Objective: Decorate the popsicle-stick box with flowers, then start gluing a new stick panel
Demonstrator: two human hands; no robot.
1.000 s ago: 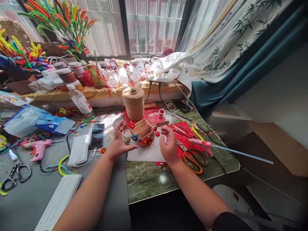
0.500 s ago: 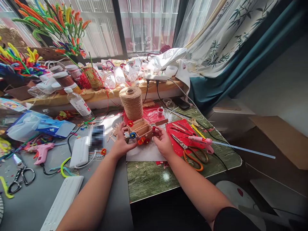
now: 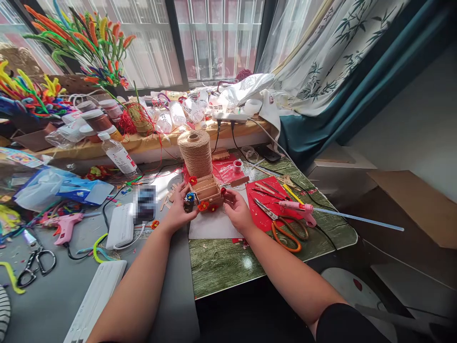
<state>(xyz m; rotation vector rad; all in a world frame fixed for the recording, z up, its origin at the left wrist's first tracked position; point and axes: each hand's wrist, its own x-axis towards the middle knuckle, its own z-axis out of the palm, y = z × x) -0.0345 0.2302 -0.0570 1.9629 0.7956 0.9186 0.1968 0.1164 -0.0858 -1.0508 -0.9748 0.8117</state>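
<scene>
A small wooden stick box [image 3: 207, 191] trimmed with red and blue flowers stands on a white sheet [image 3: 214, 226] at the table's middle. My left hand [image 3: 179, 207] grips its left end, fingers curled around the corner near a blue flower. My right hand [image 3: 236, 209] holds its right end, thumb and fingers pressed to the side by a red flower. The box is turned slightly between both hands. A tall spool of jute twine [image 3: 195, 152] stands just behind it.
Orange-handled scissors [image 3: 285, 227] and a pink glue gun [image 3: 298, 209] with a long stick lie to the right on red paper. A second pink glue gun [image 3: 62, 224], a white power bank [image 3: 120, 226], black scissors [image 3: 35, 262] and bottles crowd the left. The table edge runs near me.
Both hands closed in from open beside the box and took hold of its two ends, then turned it slightly. The view shifted a little.
</scene>
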